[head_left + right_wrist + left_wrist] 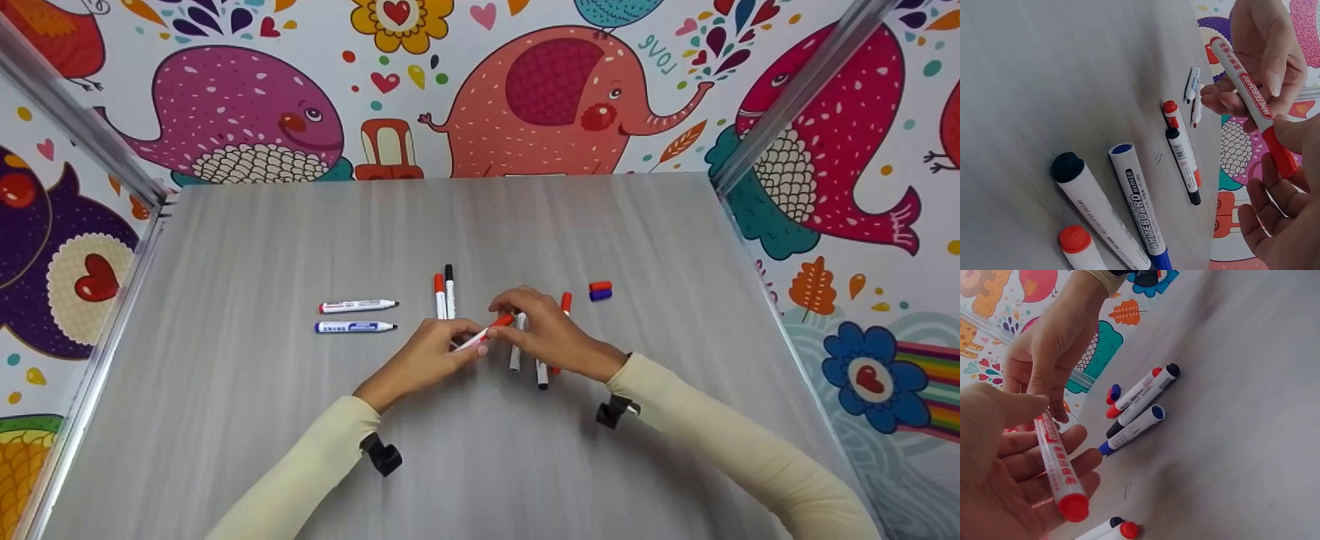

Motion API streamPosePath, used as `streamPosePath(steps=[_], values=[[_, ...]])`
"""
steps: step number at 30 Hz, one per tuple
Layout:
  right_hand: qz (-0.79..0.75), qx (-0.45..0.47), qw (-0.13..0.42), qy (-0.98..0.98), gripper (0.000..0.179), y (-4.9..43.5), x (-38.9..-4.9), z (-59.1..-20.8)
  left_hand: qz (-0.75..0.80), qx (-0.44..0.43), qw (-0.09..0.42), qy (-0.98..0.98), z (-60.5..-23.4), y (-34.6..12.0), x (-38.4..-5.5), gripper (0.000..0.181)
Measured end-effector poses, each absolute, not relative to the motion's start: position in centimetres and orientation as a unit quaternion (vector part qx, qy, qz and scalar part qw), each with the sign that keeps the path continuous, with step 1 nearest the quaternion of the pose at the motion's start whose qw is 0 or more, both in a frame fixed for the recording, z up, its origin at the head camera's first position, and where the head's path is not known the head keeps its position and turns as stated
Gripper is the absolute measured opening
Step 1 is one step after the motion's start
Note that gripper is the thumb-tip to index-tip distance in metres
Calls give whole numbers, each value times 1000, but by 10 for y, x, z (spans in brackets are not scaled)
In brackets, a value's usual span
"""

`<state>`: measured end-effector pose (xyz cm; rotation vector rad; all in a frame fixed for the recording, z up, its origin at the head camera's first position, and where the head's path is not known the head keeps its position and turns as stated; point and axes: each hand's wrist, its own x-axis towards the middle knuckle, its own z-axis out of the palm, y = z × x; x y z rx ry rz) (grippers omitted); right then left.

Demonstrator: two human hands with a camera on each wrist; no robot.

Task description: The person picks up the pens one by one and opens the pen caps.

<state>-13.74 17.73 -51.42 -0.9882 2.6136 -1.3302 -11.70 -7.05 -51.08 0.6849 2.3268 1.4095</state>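
Observation:
My left hand (427, 351) holds a red whiteboard marker (1057, 458) by its white barrel, thumb on top and fingers beneath. On the marker's other end, my right hand (555, 334) pinches the red cap (1279, 153) between thumb and fingers. Just beyond the left hand lie a red-capped marker (439, 295) and a black-capped marker (450, 289), side by side. Under and beside the right hand are a blue marker (1139, 202), a black marker (1098, 208) and another red marker (566, 302), partly hidden by that hand in the head view.
Two uncapped markers, one red (358, 306) and one blue (355, 327), lie parallel on the left of the grey table (225, 420). A loose red cap (600, 286) and a blue cap (601, 295) lie together to the right. Patterned walls (420, 90) border the table.

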Motion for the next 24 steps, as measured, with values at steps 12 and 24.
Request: streamPosePath(steps=[12,24], values=[[-421,-296,23,857,28,177,-130,-520,426,281,137,849,-508,-67,-123,19],[-394,-290,53,871,17,177,-127,-525,324,313,65,891,-507,-59,-122,14]])
